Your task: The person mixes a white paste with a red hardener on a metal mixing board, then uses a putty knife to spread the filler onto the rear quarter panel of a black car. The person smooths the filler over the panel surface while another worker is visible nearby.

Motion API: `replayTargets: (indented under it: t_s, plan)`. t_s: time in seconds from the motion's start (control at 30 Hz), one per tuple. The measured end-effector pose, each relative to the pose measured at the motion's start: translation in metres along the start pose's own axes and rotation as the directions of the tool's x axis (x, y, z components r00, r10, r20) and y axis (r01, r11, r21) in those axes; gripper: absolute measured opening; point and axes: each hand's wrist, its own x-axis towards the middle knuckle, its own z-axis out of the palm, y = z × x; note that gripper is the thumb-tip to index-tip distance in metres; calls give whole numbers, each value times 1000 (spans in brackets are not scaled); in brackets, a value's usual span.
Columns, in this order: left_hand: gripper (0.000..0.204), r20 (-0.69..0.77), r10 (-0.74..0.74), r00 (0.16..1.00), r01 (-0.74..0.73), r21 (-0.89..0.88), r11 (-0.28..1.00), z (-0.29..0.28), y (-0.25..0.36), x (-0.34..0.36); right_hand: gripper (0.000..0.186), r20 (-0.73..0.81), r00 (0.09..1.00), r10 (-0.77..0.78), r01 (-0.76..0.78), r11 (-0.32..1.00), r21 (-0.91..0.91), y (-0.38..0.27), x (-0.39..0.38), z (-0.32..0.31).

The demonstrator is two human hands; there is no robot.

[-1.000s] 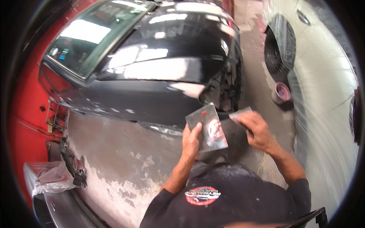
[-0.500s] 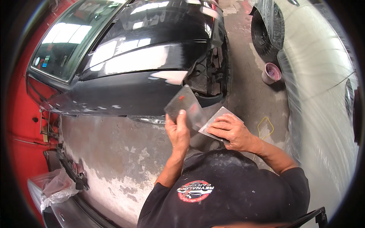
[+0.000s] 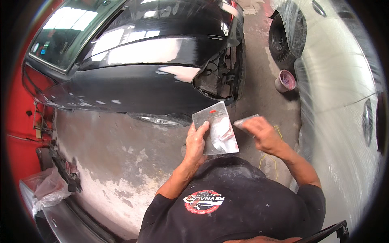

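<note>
My left hand [image 3: 195, 143] grips a rectangular mixing board [image 3: 215, 115] by its left edge, thumb on top. White paste [image 3: 222, 134] streaked with pink lies on the board, with a small red dab near its upper edge. Just right of the board, my right hand [image 3: 266, 138], blurred by motion, holds a thin flat spreader [image 3: 246, 120] between curled fingers. Both hands are over the floor in front of my dark shirt, below the black car's fender [image 3: 133, 87], which has pale patches on its paint.
The black car's front end [image 3: 210, 75] has exposed inner parts. At right stands a plastic-covered car [image 3: 336, 60], with a pink-stained bucket [image 3: 287, 80] beside it and a yellow cord [image 3: 274, 166] on the floor. At lower left are loose body panels [image 3: 56, 210] with crumpled plastic, against a red surface [image 3: 18, 154].
Half a second ago the spreader was against the board's right side; my right hand has since lifted it rightward. The board has turned more upright in view. The car appears higher than a second ago.
</note>
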Motion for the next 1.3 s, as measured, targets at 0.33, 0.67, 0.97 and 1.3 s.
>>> replayTargets:
  t_s: [0.33, 0.67, 0.97, 1.3]
  plan:
    - [32, 206, 251, 946, -312, 363, 878, -1, -21, 6, 60, 305, 925, -225, 276, 952, -136, -27, 45, -56]
    - [27, -96, -123, 988, 111, -124, 986, 9, 1, 7, 61, 76, 967, -244, 252, 959, -131, -54, 20, -13]
    - [30, 42, 110, 993, -114, 111, 987, 3, -14, 12, 58, 257, 952, -167, 208, 968, -143, -23, 23, -46]
    - [31, 43, 188, 981, -193, 203, 960, -1, -12, 8, 64, 258, 945, -202, 157, 971, 183, -33, 42, -42]
